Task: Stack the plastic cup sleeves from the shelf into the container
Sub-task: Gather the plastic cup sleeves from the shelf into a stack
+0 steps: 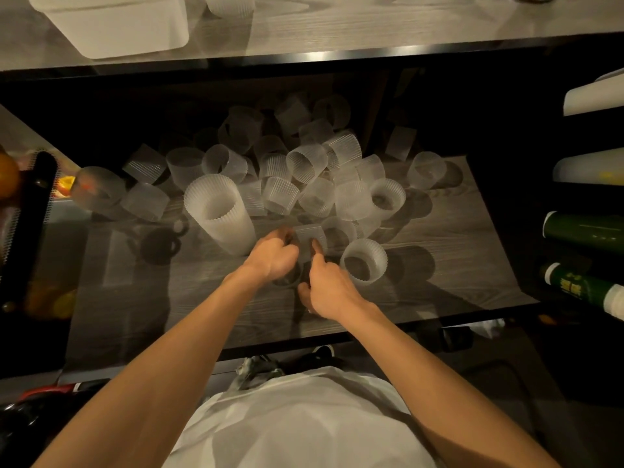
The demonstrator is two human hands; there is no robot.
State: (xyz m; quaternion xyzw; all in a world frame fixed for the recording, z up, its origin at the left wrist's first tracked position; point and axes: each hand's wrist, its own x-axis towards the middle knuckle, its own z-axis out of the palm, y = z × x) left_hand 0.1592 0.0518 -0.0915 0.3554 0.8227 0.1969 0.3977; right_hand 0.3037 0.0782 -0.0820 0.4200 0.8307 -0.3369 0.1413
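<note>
Several translucent ribbed cup sleeves (305, 162) lie in a loose heap on the dark wooden shelf (439, 265). A tall stack of nested sleeves (219, 214) leans at the heap's left front. My left hand (273, 256) curls its fingers round the left edge of a flattened cup sleeve (310, 236) just right of that stack. My right hand (329, 285) lays a straight index finger on the same sleeve from the front, thumb spread apart below. Another single sleeve (364, 265) stands upright just right of my right hand. The white container (114, 28) sits on the counter above, top left.
The counter edge (320, 57) overhangs the shelf. A black mesh basket with oranges (20, 197) stands at the left. Rolled white sheets (594, 96) and green bottles (587, 231) fill racks at the right. The shelf front near me is bare wood.
</note>
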